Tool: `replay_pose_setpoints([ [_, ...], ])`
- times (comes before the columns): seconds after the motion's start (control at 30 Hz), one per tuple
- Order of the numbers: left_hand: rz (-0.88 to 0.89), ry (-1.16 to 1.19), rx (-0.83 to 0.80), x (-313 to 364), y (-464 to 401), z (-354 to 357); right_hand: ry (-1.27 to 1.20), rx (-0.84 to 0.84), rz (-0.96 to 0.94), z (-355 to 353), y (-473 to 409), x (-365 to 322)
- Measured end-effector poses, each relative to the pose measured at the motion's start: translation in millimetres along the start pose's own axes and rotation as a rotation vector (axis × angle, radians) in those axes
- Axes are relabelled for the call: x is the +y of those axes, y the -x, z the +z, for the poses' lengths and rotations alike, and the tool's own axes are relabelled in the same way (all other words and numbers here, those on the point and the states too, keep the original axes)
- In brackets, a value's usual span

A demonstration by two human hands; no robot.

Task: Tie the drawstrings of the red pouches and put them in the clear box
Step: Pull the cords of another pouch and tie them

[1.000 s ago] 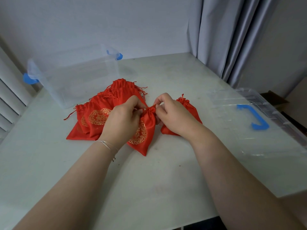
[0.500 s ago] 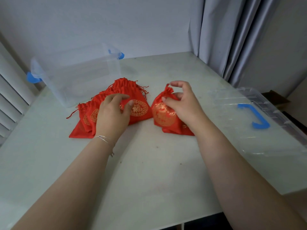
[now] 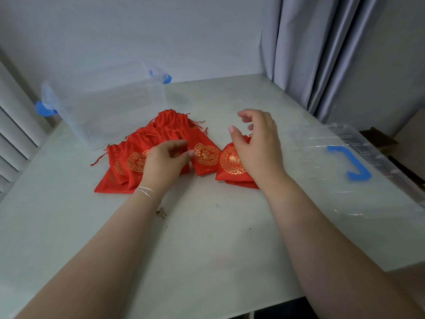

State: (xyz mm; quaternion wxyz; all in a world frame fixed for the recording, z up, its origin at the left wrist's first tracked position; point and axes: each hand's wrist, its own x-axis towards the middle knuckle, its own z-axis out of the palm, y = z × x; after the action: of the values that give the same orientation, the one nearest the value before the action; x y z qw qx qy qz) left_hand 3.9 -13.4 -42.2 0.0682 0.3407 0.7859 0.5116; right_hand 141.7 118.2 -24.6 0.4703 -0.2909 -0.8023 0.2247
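I see a heap of red pouches (image 3: 142,157) with gold round prints lying flat and overlapping on the table, two more pouches (image 3: 232,165) stacked just to their right, the clear box (image 3: 110,104) with blue latches behind the heap

Both forearms are bare, with no sleeves in sight. The left hand (image 3: 164,165) has a thin silver bracelet (image 3: 147,191) of fine strands at the wrist, a small charm (image 3: 161,212) dangling below. The right hand (image 3: 258,143) wears nothing.
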Motion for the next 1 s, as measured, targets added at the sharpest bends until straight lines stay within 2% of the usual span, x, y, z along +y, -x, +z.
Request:
replay_pose_setpoints([
  [0.07, -0.052, 0.182, -0.018, 5, 2, 1, -0.047, -0.125, -0.027, 6, 5, -5],
  [0.13, -0.096, 0.298, -0.1, 11, 6, 1, -0.04, -0.325, -0.027, 12, 9, -6],
  [0.23, -0.167, 0.322, -0.256, 13, 10, 3, 0.017, -0.556, -0.018, 15, 13, -5],
  [0.3, -0.2, 0.323, -0.331, 13, 12, 5, 0.058, -0.608, -0.034, 15, 15, -6],
  [0.37, -0.18, 0.28, -0.328, 13, 10, 7, 0.103, -0.597, -0.054, 14, 14, -4],
  [0.43, -0.095, 0.247, -0.239, 17, 10, 5, 0.161, -0.572, -0.058, 14, 11, 0],
  [0.53, 0.029, 0.42, -0.004, 28, 11, -4, 0.163, -0.452, -0.044, 13, 6, 4],
  [0.6, 0.049, 0.569, 0.067, 32, 12, -10, 0.125, -0.295, -0.05, 10, 4, 0],
  [0.67, 0.016, 0.703, 0.027, 34, 13, -16, 0.097, -0.222, -0.04, 5, 3, -7],
  [0.73, -0.012, 0.774, -0.055, 33, 13, -19, 0.062, -0.286, 0.037, -1, 5, -15],
  [0.8, -0.014, 0.767, -0.094, 32, 11, -19, -0.147, -0.36, 0.176, -3, 7, -23],
  [0.87, -0.008, 0.745, -0.108, 32, 10, -18, -0.441, -0.346, 0.268, -1, 9, -28],
  [0.93, -0.049, 0.75, -0.149, 31, 9, -16, -0.586, -0.277, 0.249, 4, 10, -26],
  [1.0, -0.127, 0.703, -0.225, 30, 8, -16, -0.613, -0.231, 0.212, 5, 8, -23],
])
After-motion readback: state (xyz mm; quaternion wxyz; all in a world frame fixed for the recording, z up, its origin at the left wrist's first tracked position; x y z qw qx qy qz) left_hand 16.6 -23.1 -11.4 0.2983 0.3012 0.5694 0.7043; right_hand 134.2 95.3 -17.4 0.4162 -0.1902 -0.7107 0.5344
